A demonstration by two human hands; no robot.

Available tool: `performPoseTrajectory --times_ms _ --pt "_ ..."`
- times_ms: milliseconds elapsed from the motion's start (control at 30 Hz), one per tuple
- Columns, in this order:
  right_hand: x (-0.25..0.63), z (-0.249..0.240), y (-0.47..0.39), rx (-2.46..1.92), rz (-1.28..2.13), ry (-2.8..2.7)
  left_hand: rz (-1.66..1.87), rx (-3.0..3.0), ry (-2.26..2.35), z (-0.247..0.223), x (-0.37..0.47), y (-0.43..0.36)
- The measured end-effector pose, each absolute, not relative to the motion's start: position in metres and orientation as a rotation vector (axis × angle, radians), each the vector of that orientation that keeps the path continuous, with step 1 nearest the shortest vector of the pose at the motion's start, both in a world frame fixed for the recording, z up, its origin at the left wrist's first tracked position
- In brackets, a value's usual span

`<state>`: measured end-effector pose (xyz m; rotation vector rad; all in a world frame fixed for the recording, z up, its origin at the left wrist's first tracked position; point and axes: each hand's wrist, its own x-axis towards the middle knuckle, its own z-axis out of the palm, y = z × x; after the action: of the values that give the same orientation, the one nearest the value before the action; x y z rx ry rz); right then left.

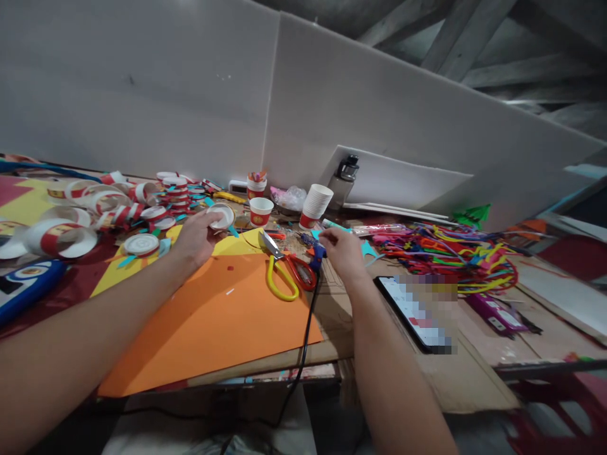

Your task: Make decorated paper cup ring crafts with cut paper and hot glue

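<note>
Pinching a round white cup base (220, 217) by its edge, you hold it in your left hand (193, 240) beyond the far edge of the orange sheet (213, 322), with a teal strip (232, 231) showing at its lower side. Your right hand (342, 253) is apart from it, fingers bent close together near the blue glue gun (317, 258); you cannot tell whether anything sits between their tips. Between your hands lie scissors (277, 255) with one yellow and one red handle, partly over the orange sheet. A black cable (310, 316) runs down past the sheet's right side. Behind, you have a single red-and-white cup (260, 213) and a tilted stack of cups (316, 203), with a dark bottle (343, 183) beside the stack. Cut cup rings (69, 241) crowd your left; to your right lie a phone (411, 313) and a heap of coloured stems (446, 253).
</note>
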<state>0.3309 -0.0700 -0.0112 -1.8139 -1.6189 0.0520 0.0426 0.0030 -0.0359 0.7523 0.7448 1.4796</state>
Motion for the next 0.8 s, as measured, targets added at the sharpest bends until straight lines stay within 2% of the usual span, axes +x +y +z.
performPoseTrajectory --times_ms 100,400,800 --pt "0.31 -0.015 -0.073 -1.934 0.125 -1.892 1.479 0.765 0.759 -0.035 0.044 0.001" --pt "0.281 -0.017 -0.077 -2.217 -0.096 -2.253 1.479 0.795 0.777 -0.037 0.044 0.0" --pt "0.285 0.004 -0.083 -2.188 0.297 -2.279 1.496 0.777 0.756 -0.038 0.044 0.004"
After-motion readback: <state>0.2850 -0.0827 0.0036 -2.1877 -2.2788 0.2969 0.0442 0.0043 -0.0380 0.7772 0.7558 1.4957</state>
